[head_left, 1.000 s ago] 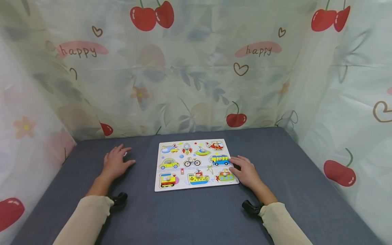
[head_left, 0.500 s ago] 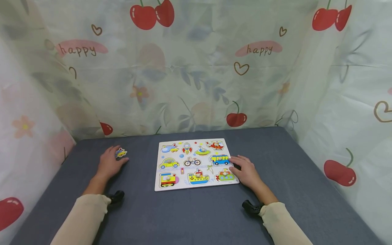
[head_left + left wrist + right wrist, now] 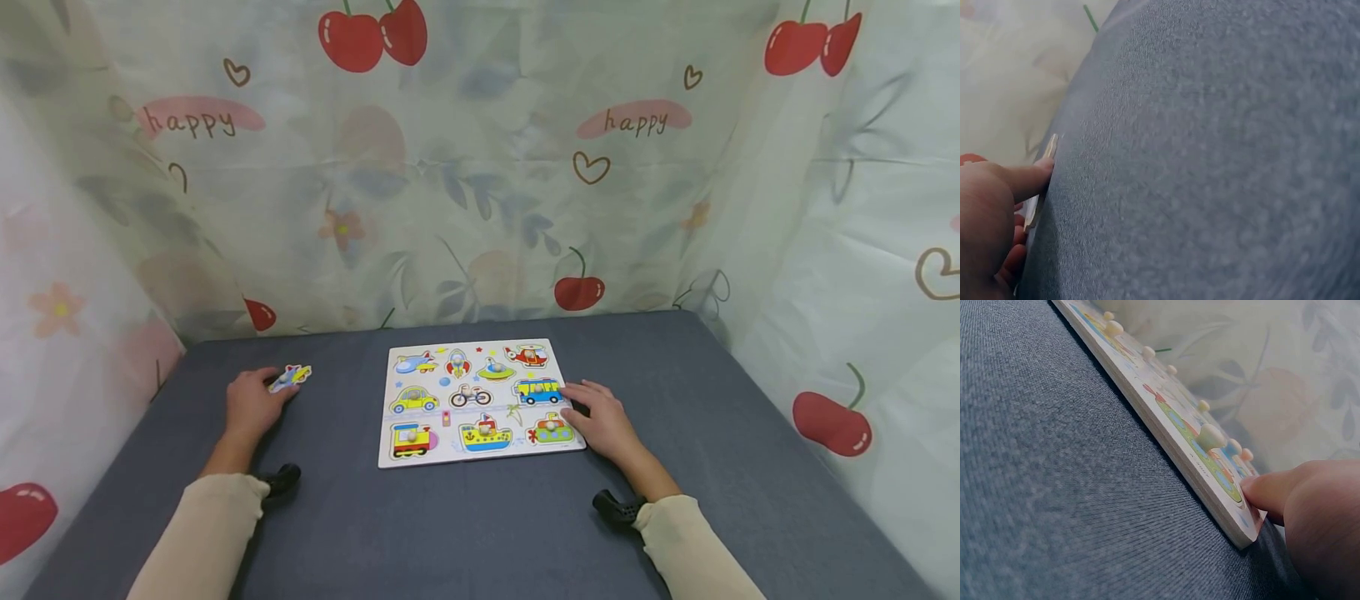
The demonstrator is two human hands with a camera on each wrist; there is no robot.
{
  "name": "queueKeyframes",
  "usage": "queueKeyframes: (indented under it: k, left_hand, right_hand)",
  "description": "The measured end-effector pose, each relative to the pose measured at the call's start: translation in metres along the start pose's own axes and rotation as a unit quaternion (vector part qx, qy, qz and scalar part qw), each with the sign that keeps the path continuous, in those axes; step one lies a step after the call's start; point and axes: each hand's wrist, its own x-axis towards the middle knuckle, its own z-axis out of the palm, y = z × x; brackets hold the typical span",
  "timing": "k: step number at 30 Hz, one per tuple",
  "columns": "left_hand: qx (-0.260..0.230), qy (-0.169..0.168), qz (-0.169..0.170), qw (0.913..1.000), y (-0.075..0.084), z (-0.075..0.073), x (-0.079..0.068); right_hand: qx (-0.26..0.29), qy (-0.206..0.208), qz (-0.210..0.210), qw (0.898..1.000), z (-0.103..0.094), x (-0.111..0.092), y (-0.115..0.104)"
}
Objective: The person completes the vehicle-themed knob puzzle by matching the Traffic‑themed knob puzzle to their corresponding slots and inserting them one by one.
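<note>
A small airplane puzzle piece [image 3: 290, 377], blue and yellow with a pale edge, is pinched by my left hand [image 3: 251, 406] at the table's left side. In the left wrist view the piece [image 3: 1040, 194] is edge-on, between thumb and fingers. The knob puzzle board [image 3: 442, 417] lies flat at the table's middle, with several vehicle pieces and an airplane picture at its upper left. My right hand [image 3: 607, 423] rests on the board's right edge, fingers near the bus piece [image 3: 536, 392]. In the right wrist view its thumb [image 3: 1263, 490] touches the board beside the submarine piece [image 3: 1194, 447].
The dark grey tablecloth [image 3: 480, 533] covers the table. Patterned curtains [image 3: 480, 208] with cherries and hearts hang along the back and both sides. Black wrist devices [image 3: 281, 481] sit at both cuffs.
My left hand has drawn back left and toward me. The airplane piece, barely visible a second ago, now shows at its fingertips, turned upward. My right hand and the board have stayed put.
</note>
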Motion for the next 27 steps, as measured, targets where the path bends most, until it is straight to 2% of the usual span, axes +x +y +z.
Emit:
queueKeyframes:
  k: [6,12,19,23,27]
  left_hand:
    - [0.021,-0.014,-0.036,0.999,0.0026,0.0001,0.0023]
    - [0.033,-0.017,-0.028,0.9989,0.0061,-0.0008,0.0009]
    - [0.019,-0.017,-0.023,0.9994,0.0075,-0.0014,-0.0005]
    - [0.02,-0.033,-0.017,0.9991,0.0072,-0.0033,0.0006]
    - [0.026,-0.064,-0.012,0.9975,0.0059,-0.0068,0.0036]
  right_hand:
    - [-0.002,-0.001,-0.001,1.0,-0.0006,0.0009,-0.0001]
    - [-0.005,-0.003,0.002,1.0,0.0,0.0023,0.0004]
    - [-0.001,-0.001,0.004,1.0,-0.0001,0.0011,0.0]
    - [0.003,-0.001,0.004,1.0,-0.0001,0.0007,-0.0003]
    - [0.003,0.0,0.002,1.0,-0.0002,0.0004,0.0004]
